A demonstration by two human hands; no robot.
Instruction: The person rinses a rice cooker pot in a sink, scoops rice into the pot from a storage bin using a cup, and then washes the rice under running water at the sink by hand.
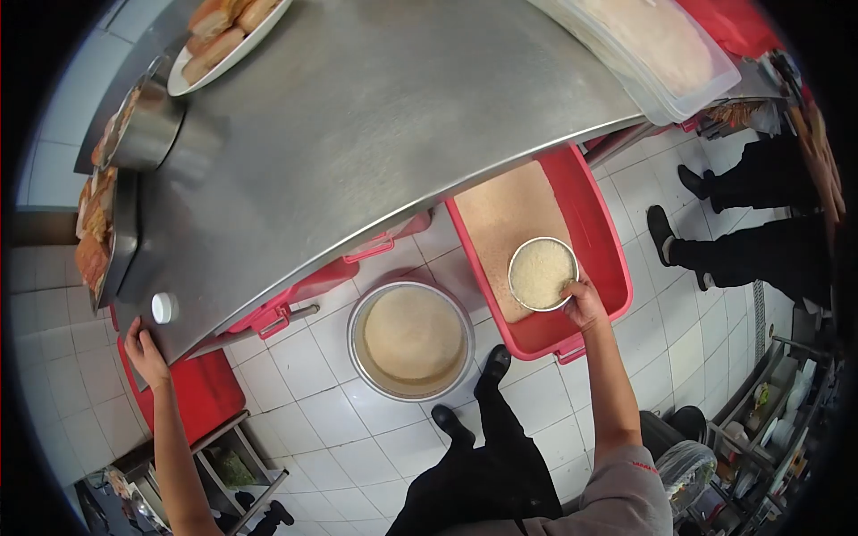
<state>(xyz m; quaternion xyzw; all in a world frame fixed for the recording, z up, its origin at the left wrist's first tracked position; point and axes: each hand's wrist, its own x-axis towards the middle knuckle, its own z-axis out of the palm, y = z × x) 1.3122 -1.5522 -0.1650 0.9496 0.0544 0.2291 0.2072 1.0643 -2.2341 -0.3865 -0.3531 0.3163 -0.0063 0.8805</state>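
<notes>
My right hand [585, 304] grips the rim of a round metal bowl [511, 272] full of pale, grain-like food [543, 272]. The bowl is over a red plastic bin [617, 259], which holds a tan granular mass [505, 214] along its left side. My left hand [146, 350] lies on the corner of the steel table [357, 107], fingers stretched out, holding nothing. Just beyond its fingertips is a small white cap [164, 308]. A large metal pot [354, 335] stands on the floor between my hands, with a beige heap [414, 330] inside.
Bread rolls fill a white plate [241, 49] and a steel tray [125, 232] on the table. A clear plastic tub [666, 103] stands at its right end. Another person's legs [751, 250] are at the right. Shelving [760, 420] stands lower right.
</notes>
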